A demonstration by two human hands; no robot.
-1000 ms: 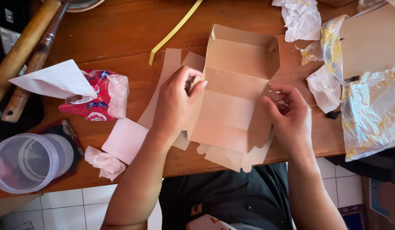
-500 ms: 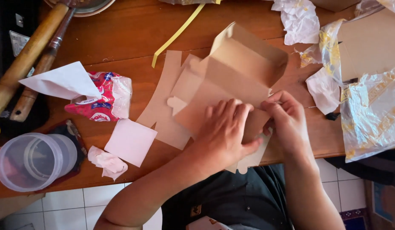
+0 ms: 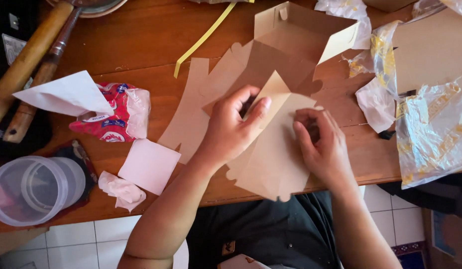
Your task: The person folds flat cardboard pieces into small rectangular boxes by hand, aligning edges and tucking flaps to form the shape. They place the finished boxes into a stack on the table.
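**Both hands folding a flat cardboard box at the counter's near edge**

The wooden counter (image 3: 141, 55) carries everything. The largest thing on it is the brown cardboard box (image 3: 276, 149), partly folded: its formed tray end stands toward the far edge, and its flat panels run down over the near edge, in front of the person. Further flat cardboard blanks (image 3: 191, 119) lie under it to the left. Crinkled clear plastic wrap (image 3: 435, 134) covers the right end of the counter.

At the left near corner a clear plastic tub (image 3: 29, 187) lies on its side. Beside it sit a red tissue packet (image 3: 116, 119) with a white sheet sticking out, and a square white napkin (image 3: 149, 166) (a crumpled one lies just beside it).

The left hand (image 3: 231, 127) has its grip closed on a raised flap of the box, thumb over the fold. The right hand (image 3: 323, 144) curls its fingers against the panel's right edge, pinching it.
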